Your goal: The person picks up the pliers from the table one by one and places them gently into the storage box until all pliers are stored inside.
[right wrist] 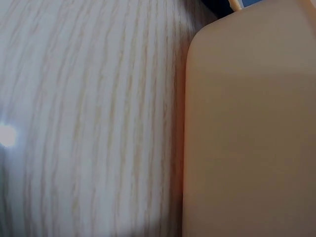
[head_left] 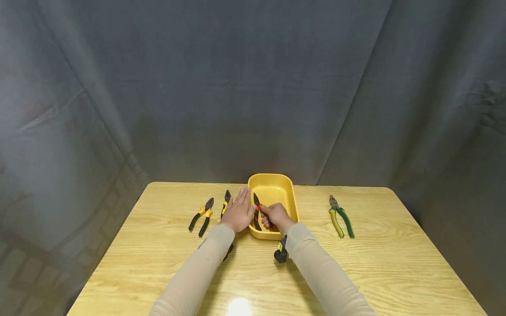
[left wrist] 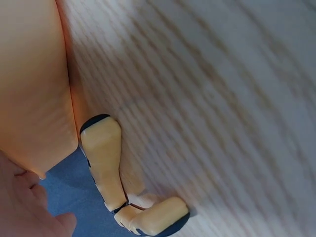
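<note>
Head view: orange-and-black pliers [head_left: 258, 203] are inside the yellow bin [head_left: 295, 202], towards its left side, handles spread. Right hand [head_left: 277, 215] reaches over the bin's near right edge, fingers curled round one handle. Left hand [head_left: 237, 214] lies along the bin's left rim, fingers straight, grasping nothing. Handling guess: stiff, head-heavy, not fragile; handle covers look grippy, but the legs may swing at the pivot. Best hold: both handles together, just behind the pivot. Bin walls and the left hand crowd access. Left of the bin on the desk [head_left: 130, 272]: black-and-yellow pliers [head_left: 208, 210], plus a half-hidden pair [head_left: 226, 203] partly behind the left hand. Right of the bin, well apart: green-and-yellow pliers [head_left: 337, 211].

Left wrist view: bin's outer wall, some left-hand fingers beside it, and yellow-and-black handles [left wrist: 104, 165] on the desk just beside the bin.

Right wrist view: mostly bin wall and desk; a dark item [right wrist: 216, 5] past the bin's corner, too cropped to identify. Right fingers don't show here.
</note>
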{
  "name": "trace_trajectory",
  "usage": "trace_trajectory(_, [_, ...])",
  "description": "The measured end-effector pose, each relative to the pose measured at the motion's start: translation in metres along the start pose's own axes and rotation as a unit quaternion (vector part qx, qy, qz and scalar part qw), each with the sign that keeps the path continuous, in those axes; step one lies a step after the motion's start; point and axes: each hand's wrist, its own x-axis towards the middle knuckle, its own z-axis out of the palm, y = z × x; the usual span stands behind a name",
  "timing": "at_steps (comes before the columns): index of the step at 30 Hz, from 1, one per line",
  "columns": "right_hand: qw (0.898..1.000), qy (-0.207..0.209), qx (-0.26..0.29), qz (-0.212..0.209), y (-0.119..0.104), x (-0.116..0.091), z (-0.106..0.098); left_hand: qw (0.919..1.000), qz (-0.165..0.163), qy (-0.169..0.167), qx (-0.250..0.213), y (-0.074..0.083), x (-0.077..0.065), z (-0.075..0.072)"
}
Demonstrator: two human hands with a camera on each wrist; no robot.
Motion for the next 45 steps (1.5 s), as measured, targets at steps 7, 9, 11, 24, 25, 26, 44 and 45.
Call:
trace_trajectory(7, [1.0,0.005,0.002,0.008,0.0,-0.001,0.001,1.0,0.0,0.003,-0.002,0.003,-0.001,-0.001])
trace_trajectory(9, [1.0,0.012,-0.005,0.005,-0.001,-0.002,0.002,1.0,0.002,0.004,-0.006,0.003,0.0,0.0])
trace_trajectory(11, [1.0,0.016,-0.016,0.002,-0.001,-0.003,0.002,1.0,0.001,0.002,-0.004,0.002,0.0,0.001])
trace_trajectory(24, [0.996,0.035,-0.083,-0.014,0.006,0.004,0.004,0.9999,0.002,0.012,-0.008,-0.002,0.0,0.004])
trace_trajectory(25, [0.996,0.038,-0.086,-0.013,0.006,0.005,0.004,0.9999,0.003,0.012,-0.009,-0.001,0.0,0.004])
trace_trajectory(26, [0.995,0.039,-0.089,-0.013,0.006,0.005,0.004,0.9999,0.001,0.01,-0.007,-0.002,0.001,0.005])
trace_trajectory(44, [0.965,0.098,-0.227,-0.085,0.007,0.008,0.003,0.9994,0.009,0.02,-0.028,-0.006,0.002,0.009])
trace_trajectory(45, [0.961,0.104,-0.241,-0.092,0.007,0.008,0.004,0.9994,0.008,0.02,-0.027,-0.006,0.002,0.009])
